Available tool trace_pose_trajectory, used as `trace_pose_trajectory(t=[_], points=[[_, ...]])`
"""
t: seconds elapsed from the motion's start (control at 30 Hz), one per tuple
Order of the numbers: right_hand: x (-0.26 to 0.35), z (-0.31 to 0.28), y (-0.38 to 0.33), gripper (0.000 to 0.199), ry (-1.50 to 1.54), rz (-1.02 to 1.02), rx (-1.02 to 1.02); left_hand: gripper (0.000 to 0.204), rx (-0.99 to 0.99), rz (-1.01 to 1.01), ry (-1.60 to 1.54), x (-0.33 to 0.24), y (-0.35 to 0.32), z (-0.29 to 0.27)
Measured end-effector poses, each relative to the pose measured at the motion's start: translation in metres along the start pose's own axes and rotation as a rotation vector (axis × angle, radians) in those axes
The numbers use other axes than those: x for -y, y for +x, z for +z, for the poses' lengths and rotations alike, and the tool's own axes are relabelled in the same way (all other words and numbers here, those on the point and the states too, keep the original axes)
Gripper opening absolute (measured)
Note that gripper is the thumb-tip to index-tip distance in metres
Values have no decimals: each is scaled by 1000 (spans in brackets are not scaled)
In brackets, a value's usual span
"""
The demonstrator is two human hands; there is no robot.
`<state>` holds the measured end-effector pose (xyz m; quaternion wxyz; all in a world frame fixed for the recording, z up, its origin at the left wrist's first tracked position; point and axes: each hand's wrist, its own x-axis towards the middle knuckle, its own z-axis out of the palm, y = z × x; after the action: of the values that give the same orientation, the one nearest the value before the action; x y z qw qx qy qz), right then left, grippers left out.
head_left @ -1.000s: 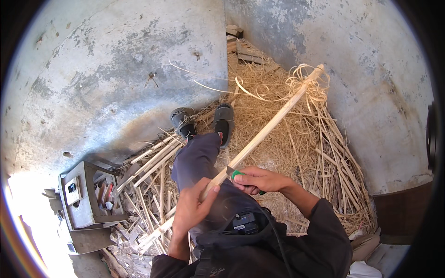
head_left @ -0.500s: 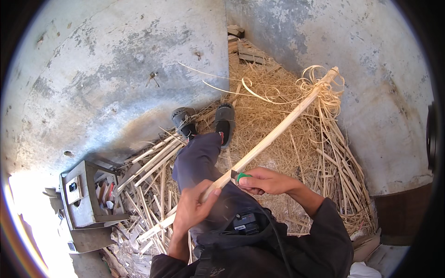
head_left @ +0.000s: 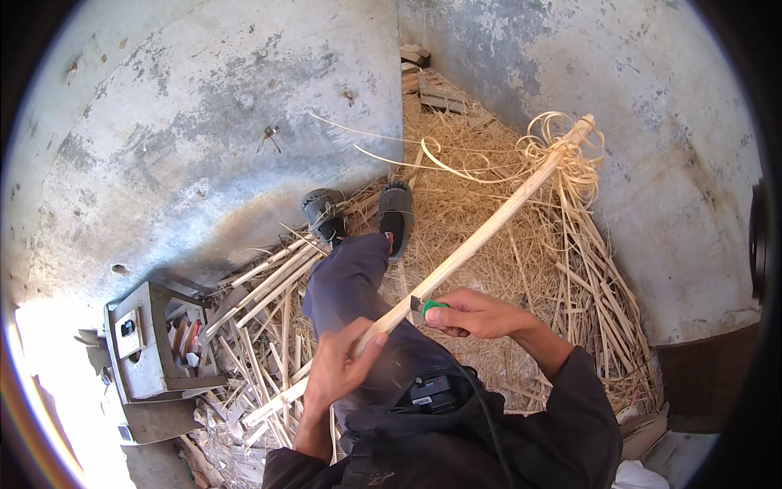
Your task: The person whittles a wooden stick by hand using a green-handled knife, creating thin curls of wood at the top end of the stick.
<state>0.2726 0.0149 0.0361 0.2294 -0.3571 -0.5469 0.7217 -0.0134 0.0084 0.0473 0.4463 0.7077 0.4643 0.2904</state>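
A long pale wooden stick [head_left: 481, 236] slants across my lap, its far end up at the right. Near its lower part my left hand [head_left: 346, 359] is closed around it, with the thumb on top. My right hand [head_left: 476, 314] grips the green handle of a knife [head_left: 434, 307], and the short dark blade touches the stick just beyond my left hand. Thin curled shavings [head_left: 577, 175] cling in a bunch to the stick's far end, and a few long strands trail off to the left.
Straw-like shavings [head_left: 456, 187] cover the floor between two worn grey walls. Thin sticks [head_left: 599, 301] are heaped along the right side, and more sticks [head_left: 269, 285] lie at the left. A tipped wooden stool [head_left: 159, 342] stands at the left. My shoes [head_left: 395, 213] rest ahead.
My right hand and the knife have shifted slightly up and to the right along the stick. The stick's far end has risen a little. My left hand keeps its place.
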Motion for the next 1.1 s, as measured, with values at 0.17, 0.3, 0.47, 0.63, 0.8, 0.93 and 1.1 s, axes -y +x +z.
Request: trace_pose_trajectory(t=[0.17,0.3,0.47,0.63,0.8,0.93,1.1], points=[[4,0,-2,45,-38,-7,-29,22,-5,9,-10,-2,0,0],[5,-1,-4,45,-53,-19,-30,22,1,6,-4,-1,-1,0],[8,-2,-6,45,-108,-33,-57,20,-17,21,37,2,-3,1],[5,-8,-10,52,-192,-7,-131,20,-22,15,50,5,-3,1],[21,-74,-38,46,1,-76,-599,20,-55,-84,91,35,-24,-18],[11,-65,-47,45,70,-8,-388,21,-23,-173,45,38,-24,-13],[1,-25,-13,43,151,67,-119,21,-73,-131,-18,36,-17,-2]])
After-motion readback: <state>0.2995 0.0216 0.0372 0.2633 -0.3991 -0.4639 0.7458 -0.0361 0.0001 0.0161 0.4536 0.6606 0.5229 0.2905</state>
